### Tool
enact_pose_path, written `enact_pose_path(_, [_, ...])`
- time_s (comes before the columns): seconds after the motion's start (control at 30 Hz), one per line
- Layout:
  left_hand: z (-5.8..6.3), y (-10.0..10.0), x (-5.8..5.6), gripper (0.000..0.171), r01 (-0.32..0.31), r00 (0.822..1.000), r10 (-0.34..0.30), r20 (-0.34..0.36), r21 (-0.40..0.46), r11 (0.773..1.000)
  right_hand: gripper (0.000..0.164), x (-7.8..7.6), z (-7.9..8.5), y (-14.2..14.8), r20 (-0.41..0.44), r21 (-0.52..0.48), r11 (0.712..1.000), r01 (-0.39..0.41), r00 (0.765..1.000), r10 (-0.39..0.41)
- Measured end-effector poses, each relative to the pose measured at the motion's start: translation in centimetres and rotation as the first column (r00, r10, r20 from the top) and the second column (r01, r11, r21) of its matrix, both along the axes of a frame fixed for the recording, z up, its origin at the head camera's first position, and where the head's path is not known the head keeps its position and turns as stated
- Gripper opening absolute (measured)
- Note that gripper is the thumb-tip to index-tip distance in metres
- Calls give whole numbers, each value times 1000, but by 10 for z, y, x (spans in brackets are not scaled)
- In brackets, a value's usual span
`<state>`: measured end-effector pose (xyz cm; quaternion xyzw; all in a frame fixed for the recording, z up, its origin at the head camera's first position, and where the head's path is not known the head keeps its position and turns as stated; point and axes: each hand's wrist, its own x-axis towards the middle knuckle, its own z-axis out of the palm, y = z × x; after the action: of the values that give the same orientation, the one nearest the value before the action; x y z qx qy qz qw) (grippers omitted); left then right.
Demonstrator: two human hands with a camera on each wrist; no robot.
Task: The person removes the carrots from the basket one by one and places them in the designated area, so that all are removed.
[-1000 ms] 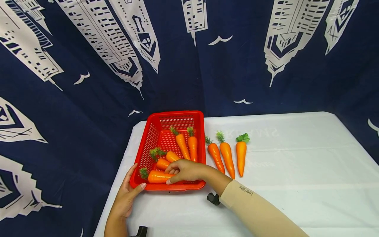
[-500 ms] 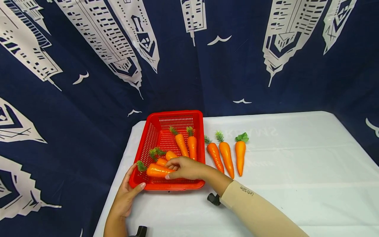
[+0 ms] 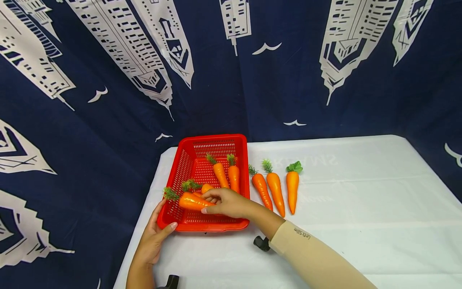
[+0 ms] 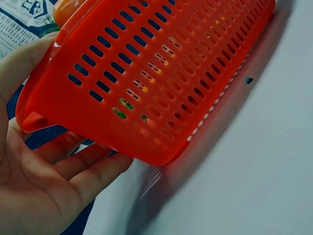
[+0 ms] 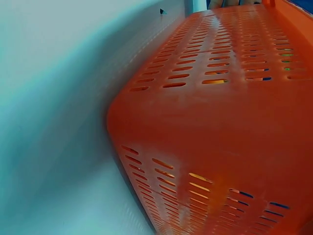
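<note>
A red perforated plastic basket [image 3: 225, 228] stands on the table with several orange carrots in it. At its near left corner my left hand [image 3: 154, 239] grips the rim, the thumb [image 4: 24, 63] on top and the other fingers [image 4: 93, 171] outside and below. My right hand [image 3: 228, 204] reaches over the basket's right side and pinches a carrot [image 3: 189, 201] near its narrow end, green top pointing left. Two more carrots, one of them a carrot [image 3: 207, 188] at mid-basket, are partly hidden behind it. Farther back lie a carrot [image 3: 219, 173] and another carrot [image 3: 234, 178] side by side.
Right of the basket, on the white-covered table [image 3: 346, 208], lie three carrots: a darker carrot [image 3: 262, 189], a middle carrot [image 3: 275, 190] and a leafy-topped carrot [image 3: 292, 188]. A dark blue curtain [image 3: 216, 96] with white buildings hangs behind and to the left.
The carrot in my right hand has risen from the basket's near side and shifted slightly away from me, its green top now over the left rim. The left hand keeps its place.
</note>
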<state>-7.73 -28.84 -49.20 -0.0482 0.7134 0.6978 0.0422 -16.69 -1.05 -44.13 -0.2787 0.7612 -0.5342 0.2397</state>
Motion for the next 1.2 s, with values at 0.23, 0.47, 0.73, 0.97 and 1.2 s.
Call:
enact_pose_path(0.23, [0, -1, 0, 84, 8, 1000, -8, -11, 10, 1000, 41, -1, -2, 0, -2, -45, 998, 46, 999, -46])
enact_pose_path(0.47, [1, -1, 0, 84, 3, 1000, -3, -8, 9, 1000, 43, -1, -1, 1, -10, -93, 989, 112, 994, -113])
enact_pose_path(0.73, [0, -1, 0, 84, 3, 1000, -3, -3, 6, 1000, 43, -1, -2, 2, -25, -131, 977, 168, 985, -173])
enact_pose_path(0.97, [0, 0, 0, 84, 4, 1000, -4, -6, 8, 1000, 42, 1, -2, 3, -45, -160, 954, 253, 964, -263])
enact_pose_path(1.2, [0, -1, 0, 84, 7, 1000, -7, -11, 6, 1000, 41, 2, -3, 4, -88, -201, 911, 362, 919, -384])
